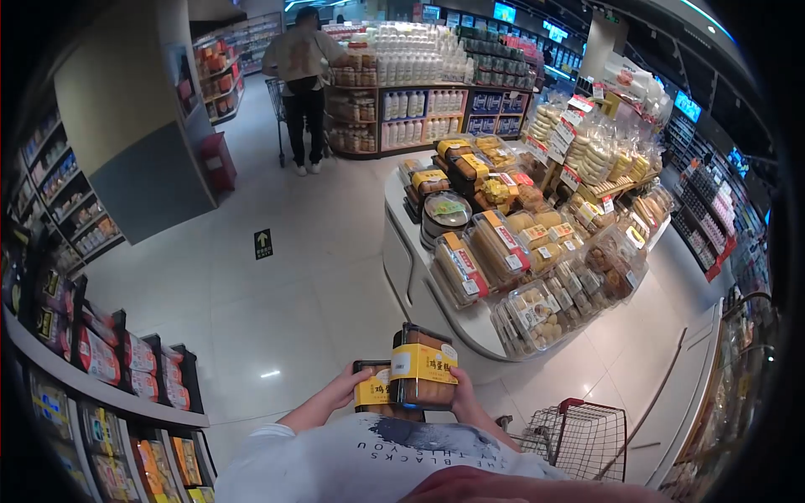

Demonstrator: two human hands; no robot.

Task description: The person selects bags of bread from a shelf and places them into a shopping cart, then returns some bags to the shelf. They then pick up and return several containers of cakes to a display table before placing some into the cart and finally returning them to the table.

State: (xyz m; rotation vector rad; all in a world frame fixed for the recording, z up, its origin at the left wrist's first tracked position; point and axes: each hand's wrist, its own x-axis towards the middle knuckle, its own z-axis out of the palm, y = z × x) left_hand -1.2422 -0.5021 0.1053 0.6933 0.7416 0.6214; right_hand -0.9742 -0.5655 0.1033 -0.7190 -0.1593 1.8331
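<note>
In front of my chest I hold two packs of cakes, each in a dark tray with a clear lid and a yellow paper band. My left hand (343, 386) is closed on the side of the left cake pack (375, 388), which is partly covered by the other one. My right hand (462, 391) grips the right edge of the right cake pack (424, 366), held tilted up so its label shows. The two packs overlap and seem to touch. Most of my fingers are hidden behind the packs.
Ahead to the right, a white display counter (402, 243) bears many boxed breads and pastries. A wire shopping cart (579, 436) stands close on my right. Shelves with packaged food (101, 352) line my left. Farther off, a person (303, 75) stands with a cart by stacked bottles (419, 50).
</note>
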